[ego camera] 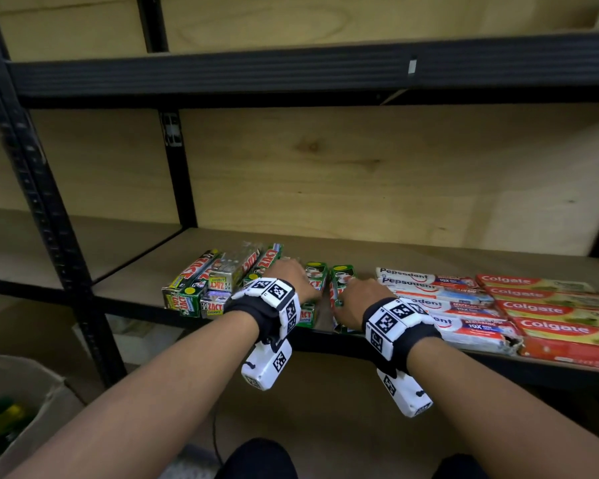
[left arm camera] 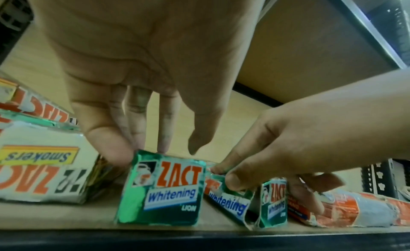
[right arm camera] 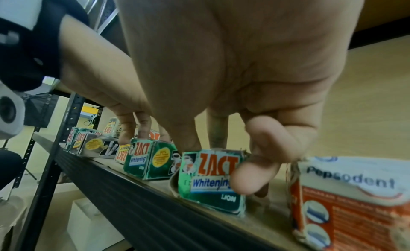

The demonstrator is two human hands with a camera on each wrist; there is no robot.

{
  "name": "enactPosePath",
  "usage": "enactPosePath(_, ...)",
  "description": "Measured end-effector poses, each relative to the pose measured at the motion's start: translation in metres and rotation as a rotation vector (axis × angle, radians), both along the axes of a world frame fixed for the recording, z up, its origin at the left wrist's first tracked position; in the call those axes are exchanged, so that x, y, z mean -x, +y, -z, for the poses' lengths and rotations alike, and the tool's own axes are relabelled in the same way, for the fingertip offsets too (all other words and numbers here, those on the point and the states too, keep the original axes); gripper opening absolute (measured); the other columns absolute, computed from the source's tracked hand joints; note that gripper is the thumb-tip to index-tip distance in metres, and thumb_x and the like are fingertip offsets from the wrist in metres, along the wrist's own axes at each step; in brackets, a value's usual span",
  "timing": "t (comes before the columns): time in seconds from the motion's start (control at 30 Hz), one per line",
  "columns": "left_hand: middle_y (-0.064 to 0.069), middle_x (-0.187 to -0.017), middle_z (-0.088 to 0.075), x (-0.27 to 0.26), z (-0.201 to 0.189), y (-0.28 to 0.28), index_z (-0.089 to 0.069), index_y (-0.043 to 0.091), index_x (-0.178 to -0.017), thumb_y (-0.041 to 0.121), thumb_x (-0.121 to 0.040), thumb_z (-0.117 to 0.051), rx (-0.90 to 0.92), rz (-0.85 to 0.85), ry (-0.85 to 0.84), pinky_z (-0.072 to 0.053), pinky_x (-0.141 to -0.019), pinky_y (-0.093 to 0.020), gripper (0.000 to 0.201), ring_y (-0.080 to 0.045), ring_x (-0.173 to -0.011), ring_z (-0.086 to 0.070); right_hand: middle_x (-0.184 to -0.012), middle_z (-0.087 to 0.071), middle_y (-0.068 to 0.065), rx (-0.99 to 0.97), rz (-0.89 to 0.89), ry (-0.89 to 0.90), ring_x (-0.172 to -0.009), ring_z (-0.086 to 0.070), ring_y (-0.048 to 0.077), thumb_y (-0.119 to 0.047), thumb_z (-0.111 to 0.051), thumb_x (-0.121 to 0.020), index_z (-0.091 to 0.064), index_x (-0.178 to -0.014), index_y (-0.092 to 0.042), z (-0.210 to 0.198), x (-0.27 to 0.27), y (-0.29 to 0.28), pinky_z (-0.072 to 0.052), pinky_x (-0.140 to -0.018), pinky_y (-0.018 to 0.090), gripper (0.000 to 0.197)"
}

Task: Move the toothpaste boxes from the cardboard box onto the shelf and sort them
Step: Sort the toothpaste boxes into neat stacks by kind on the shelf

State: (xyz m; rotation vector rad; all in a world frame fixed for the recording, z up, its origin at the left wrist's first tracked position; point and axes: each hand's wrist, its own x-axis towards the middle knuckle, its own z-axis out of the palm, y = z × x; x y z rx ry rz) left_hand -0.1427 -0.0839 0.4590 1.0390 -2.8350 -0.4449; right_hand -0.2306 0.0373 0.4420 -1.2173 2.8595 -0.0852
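Note:
Two green Zact Whitening boxes lie side by side near the front edge of the wooden shelf [ego camera: 395, 250]. My left hand [ego camera: 291, 274] reaches down over the left box [left arm camera: 162, 190]. Its fingertips [left arm camera: 111, 149] hold the box's top and sides. My right hand [ego camera: 353, 292] grips the right box [right arm camera: 208, 183] between thumb and fingers. That box's worn end flap [left arm camera: 230, 204] hangs partly open. The cardboard box [ego camera: 21, 402] stands on the floor at the lower left, with green and yellow packs showing inside.
A pile of Zact Smokers boxes [ego camera: 204, 281] sits left of my hands. To the right lie rows of Pepsodent boxes [ego camera: 440, 299] and Colgate boxes [ego camera: 550, 305]. A black upright post [ego camera: 49, 219] and the upper shelf beam [ego camera: 291, 70] frame the bay.

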Motion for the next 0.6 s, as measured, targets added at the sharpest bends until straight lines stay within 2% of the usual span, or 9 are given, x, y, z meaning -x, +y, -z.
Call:
enactPosePath(0.03, -0.005, -0.093, -0.073, 0.000, 0.000, -0.002, -0.073, 0.014, -0.083, 0.047, -0.081, -0.066, -0.009, -0.004, 0.018, -0.060, -0.080, -0.036, 0.034, -0.021, -0.085, -0.070, -0.128, -0.063, 0.009, -0.015, -0.008, 0.001, -0.106, -0.065, 0.027, -0.043, -0.054, -0.090, -0.050, -0.138, -0.013, 0.000, 0.001, 0.000, -0.054, -0.082, 0.035, 0.056)
enactPosePath(0.1, -0.006, -0.091, -0.072, -0.004, 0.000, -0.009, -0.071, 0.017, -0.080, 0.046, -0.086, -0.062, -0.034, -0.005, 0.046, -0.059, -0.081, -0.037, 0.031, -0.023, -0.082, -0.069, -0.126, -0.064, 0.008, -0.052, -0.013, 0.003, -0.104, -0.065, 0.027, -0.044, -0.055, -0.090, -0.052, -0.136, -0.016, -0.003, 0.001, 0.001, -0.054, -0.080, 0.036, 0.054)
enactPosePath(0.17, -0.001, -0.086, -0.069, -0.012, -0.002, -0.019, -0.068, 0.016, -0.076, 0.044, -0.089, -0.059, -0.030, -0.002, 0.083, -0.058, -0.081, -0.035, 0.032, -0.021, -0.078, -0.065, -0.118, -0.066, 0.007, -0.065, -0.015, 0.047, -0.101, -0.066, 0.027, -0.042, -0.055, -0.090, -0.058, -0.129, -0.018, -0.006, 0.003, 0.001, -0.052, -0.074, 0.035, 0.045)
enactPosePath(0.2, 0.001, -0.087, -0.071, -0.018, -0.003, -0.024, -0.073, 0.016, -0.078, 0.042, -0.090, -0.058, -0.012, -0.014, 0.113, -0.058, -0.081, -0.033, 0.032, -0.018, -0.079, -0.066, -0.117, -0.065, 0.007, -0.069, -0.015, 0.074, -0.101, -0.065, 0.027, -0.040, -0.054, -0.091, -0.060, -0.124, -0.018, -0.009, 0.001, 0.001, -0.050, -0.073, 0.035, 0.040)
enactPosePath(0.27, 0.005, -0.091, -0.073, -0.029, -0.007, -0.036, -0.076, 0.023, -0.084, 0.038, -0.090, -0.057, 0.065, -0.037, 0.141, -0.057, -0.080, -0.030, 0.025, -0.016, -0.080, -0.067, -0.122, -0.059, 0.008, -0.071, -0.027, 0.108, -0.105, -0.062, 0.031, -0.037, -0.053, -0.092, -0.060, -0.123, -0.017, -0.016, -0.007, -0.002, -0.052, -0.078, 0.037, 0.037)
enactPosePath(0.37, 0.006, -0.096, -0.072, -0.041, -0.020, -0.053, -0.073, 0.030, -0.090, 0.037, -0.089, -0.054, 0.262, -0.053, 0.075, -0.055, -0.077, -0.030, 0.020, -0.017, -0.081, -0.065, -0.122, -0.056, 0.008, -0.007, -0.090, 0.018, -0.103, -0.061, 0.030, -0.035, -0.056, -0.090, -0.059, -0.125, -0.020, -0.026, -0.020, -0.023, -0.056, -0.084, 0.040, 0.039)
enactPosePath(0.43, 0.004, -0.107, -0.067, -0.048, -0.030, -0.064, -0.072, 0.030, -0.100, 0.035, -0.092, -0.049, 0.378, -0.074, 0.012, -0.051, -0.083, -0.036, 0.024, -0.022, -0.096, -0.060, -0.119, -0.061, 0.008, 0.058, -0.125, -0.077, -0.098, -0.063, 0.027, -0.032, -0.058, -0.090, -0.060, -0.124, -0.018, -0.032, -0.028, -0.042, -0.057, -0.081, 0.035, 0.037)
enactPosePath(0.5, -0.004, -0.116, -0.062, -0.053, -0.036, -0.077, -0.067, 0.028, -0.113, 0.035, -0.095, -0.044, 0.379, -0.093, -0.063, -0.050, -0.089, -0.040, 0.030, -0.028, -0.105, -0.058, -0.119, -0.064, 0.008, 0.082, -0.172, -0.159, -0.099, -0.065, 0.026, -0.032, -0.058, -0.092, -0.062, -0.123, -0.014, -0.038, -0.035, -0.064, -0.057, -0.082, 0.033, 0.036)
enactPosePath(0.6, -0.009, -0.125, -0.063, -0.060, -0.035, -0.093, -0.063, 0.019, -0.125, 0.028, -0.095, -0.048, 0.292, -0.057, -0.150, -0.051, -0.091, -0.036, 0.035, -0.029, -0.108, -0.061, -0.118, -0.066, 0.011, 0.102, -0.197, -0.247, -0.100, -0.068, 0.029, -0.023, -0.055, -0.095, -0.063, -0.119, -0.006, -0.041, -0.048, -0.094, -0.057, -0.088, 0.037, 0.031)
